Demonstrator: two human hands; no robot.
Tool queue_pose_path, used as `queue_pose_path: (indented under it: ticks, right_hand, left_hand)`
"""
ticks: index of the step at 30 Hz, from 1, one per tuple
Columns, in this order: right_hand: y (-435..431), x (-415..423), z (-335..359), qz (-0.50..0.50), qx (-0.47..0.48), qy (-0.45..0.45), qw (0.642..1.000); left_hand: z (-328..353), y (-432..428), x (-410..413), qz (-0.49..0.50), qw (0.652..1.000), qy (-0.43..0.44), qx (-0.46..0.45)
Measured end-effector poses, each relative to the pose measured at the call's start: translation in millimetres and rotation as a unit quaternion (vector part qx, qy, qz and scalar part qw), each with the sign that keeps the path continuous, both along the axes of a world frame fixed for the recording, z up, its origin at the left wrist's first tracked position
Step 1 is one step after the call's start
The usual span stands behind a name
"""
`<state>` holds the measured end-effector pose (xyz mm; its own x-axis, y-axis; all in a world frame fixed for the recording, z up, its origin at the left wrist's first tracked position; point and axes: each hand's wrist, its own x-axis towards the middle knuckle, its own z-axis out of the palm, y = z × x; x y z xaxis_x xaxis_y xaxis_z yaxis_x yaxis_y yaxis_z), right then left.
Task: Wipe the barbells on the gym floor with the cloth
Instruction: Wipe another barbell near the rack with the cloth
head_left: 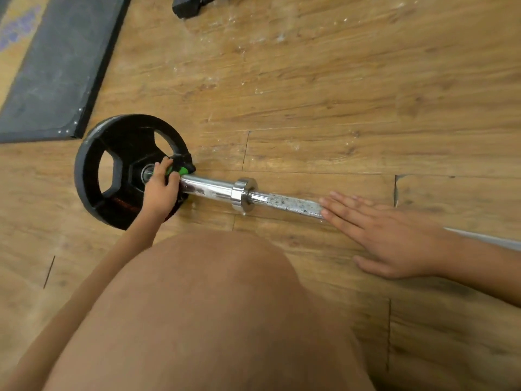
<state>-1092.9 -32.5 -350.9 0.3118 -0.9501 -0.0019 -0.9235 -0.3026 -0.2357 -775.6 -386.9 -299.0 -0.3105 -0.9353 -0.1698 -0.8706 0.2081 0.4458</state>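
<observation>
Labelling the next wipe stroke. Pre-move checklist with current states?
1. Cloth in hand: left hand grips the green cloth. Ok.
2. Cloth on metal: it sits at the sleeve, against the weight plate. Ok.
3. Bar steadied: right hand lies flat over the shaft. Ok.
4. Stroke path: sleeve is bare up to the collar. Ok.
5. Shaft clean: dark specks are visible. Not ok.
6. Far end of the bar: out of view. Cannot tell.
</observation>
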Motion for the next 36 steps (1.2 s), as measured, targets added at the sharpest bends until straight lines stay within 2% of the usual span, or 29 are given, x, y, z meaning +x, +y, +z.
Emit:
queue_pose_path:
  ticks: [4, 10, 15, 20, 21, 24, 26, 29, 32, 36]
  right_hand:
    - [0.7, 0.4, 0.0, -0.008, 0.001, -0.005, 1.000]
    - [2.6, 1.3, 2.1, -0.010, -0.018, -0.006, 1.000]
    - [0.5, 2.5, 2.3, -0.009, -0.018, -0.012, 1.000]
    - [3.6, 0.8, 1.2, -0.011, -0.014, -0.016, 1.000]
    - [3.7, 0.8, 1.1, -0.009, -0.014, -0.014, 1.000]
    - [2.0, 2.4, 2.0, -0.011, -0.010, -0.011, 1.000]
    - [0.8, 3.5, 1.8, -0.010, -0.007, -0.007, 1.000]
    - [3.0, 3.9, 2.9, -0.011, -0.004, -0.004, 1.000]
    - [5.9, 3.6, 3.8, -0.016, -0.007, 0.009, 1.000]
    - [7.8, 15.5, 2.4, -0.039, -0.022, 0.034, 0.998]
  left_hand:
    - [-15.7, 16.8, -19.2, 0.105, 0.993, 0.043, -0.033]
    - [-8.0, 12.7, 5.2, 0.024, 0.999, -0.011, -0.042]
    - [-11.4, 3.0, -7.5, 0.128, 0.990, 0.054, -0.041]
    - [-7.3, 15.1, 4.6, -0.016, 0.999, 0.025, -0.024]
    - [-6.6, 5.5, 9.0, -0.008, 0.999, 0.023, -0.023]
    - [-2.3, -20.4, 5.6, 0.103, 0.994, 0.039, 0.002]
    - [-2.4, -23.8, 2.1, 0.125, 0.991, 0.047, 0.012]
    - [-3.0, -2.6, 0.4, 0.080, 0.994, 0.075, 0.020]
    - [-10.7, 11.8, 12.1, -0.001, 0.998, 0.058, 0.011]
    - [-6.3, -7.1, 6.0, 0.115, 0.990, 0.083, 0.009]
